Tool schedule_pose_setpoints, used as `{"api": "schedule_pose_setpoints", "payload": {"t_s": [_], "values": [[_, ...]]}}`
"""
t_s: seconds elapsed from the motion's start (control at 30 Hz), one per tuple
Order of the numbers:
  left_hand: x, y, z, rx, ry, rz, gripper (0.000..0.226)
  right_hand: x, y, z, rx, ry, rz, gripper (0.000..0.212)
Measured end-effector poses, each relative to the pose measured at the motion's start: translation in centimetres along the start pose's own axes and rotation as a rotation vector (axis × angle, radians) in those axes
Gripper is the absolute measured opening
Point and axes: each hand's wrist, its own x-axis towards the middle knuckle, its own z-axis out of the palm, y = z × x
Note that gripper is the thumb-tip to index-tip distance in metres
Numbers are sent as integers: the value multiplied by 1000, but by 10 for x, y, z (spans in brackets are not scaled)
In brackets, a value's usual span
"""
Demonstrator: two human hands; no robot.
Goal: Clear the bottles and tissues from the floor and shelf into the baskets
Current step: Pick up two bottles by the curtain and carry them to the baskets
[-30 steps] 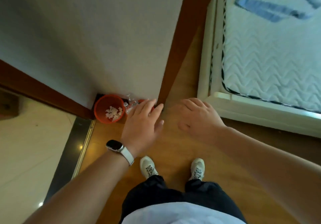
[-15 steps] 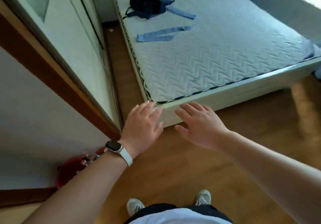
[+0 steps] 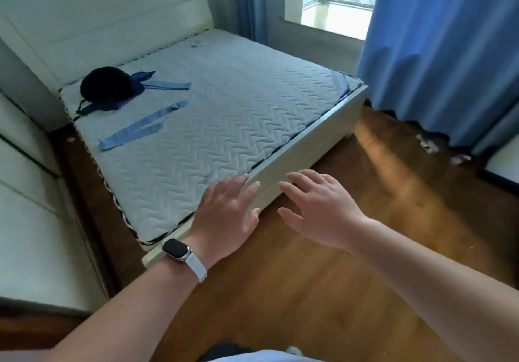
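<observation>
wood floor [image 3: 365, 263] fills the lower half of the view, and the white bed [image 3: 309, 148] with its bare quilted mattress [image 3: 224, 114] serves as the landmark. beyond the bed's far foot corner hangs a blue curtain [image 3: 449, 52], its hem down on the boards.

both hands float in front of the bed's foot rail and touch nothing. the left hand [image 3: 227, 215] is over the rail's near end, and the right hand [image 3: 320, 210] is just beside it, over the floor. all the fingers are loosely straight, spread and empty, palms down. the person is judged to be between pick-ups, hands held ready while looking for the next item.

on the mattress near the bed's head lies a black bundle [image 3: 108, 86], with blue straps [image 3: 140, 128] trailing toward the foot; neither belongs to the task. a watch [image 3: 177, 250] sits on the left wrist.

no bottle or basket shows. past the bed's far foot corner, under the curtain hem, lie small pale scraps [image 3: 427, 142]. they may be tissues, though they are too blurred to be sure. if so, they look like the next thing to gather.
</observation>
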Motion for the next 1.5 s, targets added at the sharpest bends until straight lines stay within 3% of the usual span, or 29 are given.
{"api": "schedule_pose_setpoints", "payload": {"t_s": [0.43, 0.7, 0.97, 1.17, 1.5], "values": [[187, 110, 89, -129, -23, 313, 51, -41, 183, -17, -36, 182, 407, 52], [348, 169, 173, -227, -69, 474, 51, -21, 325, -18, -88, 59, 644, 55], [509, 231, 230, -299, -124, 604, 50, 5, 468, -43, -128, 36, 813, 55], [579, 291, 264, -334, -130, 718, 50, -12, 547, -42, -91, 37, 951, 56], [716, 419, 349, -290, -187, 718, 50, -30, 759, -12, -3, 56, 995, 58]]}}
